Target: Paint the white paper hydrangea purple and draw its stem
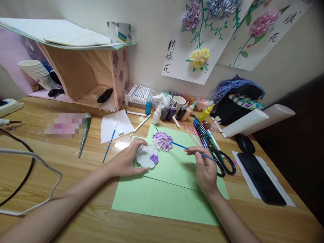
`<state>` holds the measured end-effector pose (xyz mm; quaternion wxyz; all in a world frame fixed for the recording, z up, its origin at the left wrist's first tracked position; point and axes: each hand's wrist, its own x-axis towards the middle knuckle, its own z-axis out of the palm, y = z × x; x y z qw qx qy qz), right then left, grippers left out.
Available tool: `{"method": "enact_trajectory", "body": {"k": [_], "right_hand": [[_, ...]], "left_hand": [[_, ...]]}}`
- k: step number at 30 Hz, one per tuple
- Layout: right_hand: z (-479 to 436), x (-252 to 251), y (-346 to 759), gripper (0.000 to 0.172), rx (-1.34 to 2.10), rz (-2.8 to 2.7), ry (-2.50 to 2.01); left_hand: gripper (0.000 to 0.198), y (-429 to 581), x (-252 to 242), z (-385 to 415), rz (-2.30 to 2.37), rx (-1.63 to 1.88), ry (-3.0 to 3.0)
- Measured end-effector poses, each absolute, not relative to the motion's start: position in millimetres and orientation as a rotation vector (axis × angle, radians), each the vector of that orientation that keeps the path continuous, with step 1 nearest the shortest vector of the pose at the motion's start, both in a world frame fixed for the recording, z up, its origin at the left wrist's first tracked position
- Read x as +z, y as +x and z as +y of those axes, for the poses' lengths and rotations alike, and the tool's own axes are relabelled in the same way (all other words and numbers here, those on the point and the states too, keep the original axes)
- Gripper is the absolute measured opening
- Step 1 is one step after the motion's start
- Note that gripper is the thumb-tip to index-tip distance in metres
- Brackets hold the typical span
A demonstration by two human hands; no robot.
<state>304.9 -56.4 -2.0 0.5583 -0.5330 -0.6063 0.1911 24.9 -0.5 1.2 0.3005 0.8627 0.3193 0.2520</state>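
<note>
My left hand grips the rim of a white flower-shaped paint palette, thumb and fingers around its left side. Purple paint fills one of the palette's wells. In my right hand a thin blue paintbrush is pinched, its tip touching a ruffled purple-and-white paper flower. The flower lies just beyond the palette, on light green paper sheets that overlap on the wooden table.
Several paint bottles stand behind the flower. Black-handled scissors and pens lie right, near a phone and a mouse. A second brush lies left by white paper. Cables cross the left side.
</note>
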Motion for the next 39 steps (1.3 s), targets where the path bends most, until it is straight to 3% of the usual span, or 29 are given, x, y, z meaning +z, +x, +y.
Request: {"method": "enact_trajectory", "body": {"k": [39], "right_hand": [[-49.7, -1.7, 317.8, 0.021, 0.506, -1.307, -1.286]], "left_hand": [[0.069, 22.8, -1.4, -1.4, 0.849, 0.668, 2.294]]}}
